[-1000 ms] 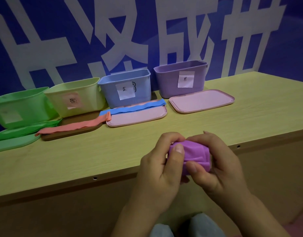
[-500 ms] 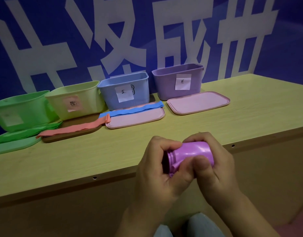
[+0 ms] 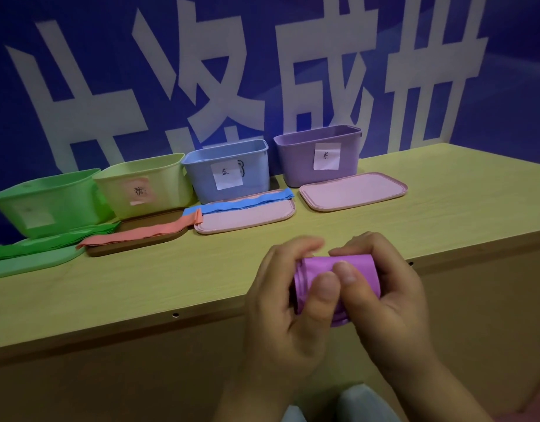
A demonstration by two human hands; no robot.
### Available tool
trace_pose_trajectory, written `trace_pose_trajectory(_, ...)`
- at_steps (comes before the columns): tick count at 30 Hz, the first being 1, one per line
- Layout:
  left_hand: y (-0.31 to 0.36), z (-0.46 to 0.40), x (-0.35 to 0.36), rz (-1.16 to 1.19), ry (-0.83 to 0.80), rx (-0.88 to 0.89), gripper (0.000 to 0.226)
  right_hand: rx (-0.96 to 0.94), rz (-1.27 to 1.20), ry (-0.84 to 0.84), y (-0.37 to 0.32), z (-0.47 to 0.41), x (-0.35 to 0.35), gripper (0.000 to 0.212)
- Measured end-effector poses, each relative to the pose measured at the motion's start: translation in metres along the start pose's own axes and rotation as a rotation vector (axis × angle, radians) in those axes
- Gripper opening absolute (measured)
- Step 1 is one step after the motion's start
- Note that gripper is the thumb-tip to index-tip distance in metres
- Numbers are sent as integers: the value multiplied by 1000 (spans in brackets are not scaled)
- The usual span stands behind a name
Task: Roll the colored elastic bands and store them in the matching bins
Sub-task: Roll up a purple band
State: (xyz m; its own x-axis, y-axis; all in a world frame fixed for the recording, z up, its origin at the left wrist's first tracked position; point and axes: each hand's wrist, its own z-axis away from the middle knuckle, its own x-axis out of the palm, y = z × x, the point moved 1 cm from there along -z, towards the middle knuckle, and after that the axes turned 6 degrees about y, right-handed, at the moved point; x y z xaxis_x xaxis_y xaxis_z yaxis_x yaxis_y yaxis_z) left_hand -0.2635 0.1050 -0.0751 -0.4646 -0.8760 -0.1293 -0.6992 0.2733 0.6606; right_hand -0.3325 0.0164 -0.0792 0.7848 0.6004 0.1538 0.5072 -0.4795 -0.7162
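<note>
Head view, rolling stage. I have the purple band [image 3: 338, 281] gathered into a fat roll held in the air just in front of the counter [image 3: 445, 214] edge; my left hand [image 3: 290, 303] grips its left end with fingers curled over the top and thumb pressed on the front, while my right hand [image 3: 384, 287] wraps the right end, thumb beside the other thumb. A loose fold of purple hangs below the roll, so I judge the roll nearly finished but not yet tucked. The purple bin [image 3: 319, 156], open and labelled, stands at the back right, its pink lid [image 3: 354, 191] lying flat in front of it; the roll is well apart from it and not yet stored. Left to do, as far as I can see: the blue band [image 3: 241, 204] lies unrolled across a second pink lid [image 3: 247, 219] before the blue bin [image 3: 229, 169]; the orange band [image 3: 141, 234] lies flat on a brown lid [image 3: 135, 249] before the yellow bin [image 3: 144, 184]; the green band [image 3: 52, 243] lies on a green lid [image 3: 28, 264] before the green bin [image 3: 46, 205]. I cannot see into the bins, so whether any holds a roll is unknown. My estimate: first of four visible bands in hand, three untouched.
</note>
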Motion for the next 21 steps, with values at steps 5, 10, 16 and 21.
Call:
trace_pose_trajectory(5, -13, -26, 6, -29, 32, -9, 42, 44, -42, -37, 16, -27, 7, 31)
trace_pose_trajectory(10, -45, -95, 12, -32, 28, -57, 33, 110, -26, -189, 42, -97, 25, 23)
trace_pose_trajectory(16, -115, -193, 25, -71, -99, 18, 30, 215, 163, -626, 95, -204, 17, 71)
trace_pose_trajectory(21, -161, -274, 51, 128, -159, -61, 33, 114, 302, -573, 133, -294, 26, 55)
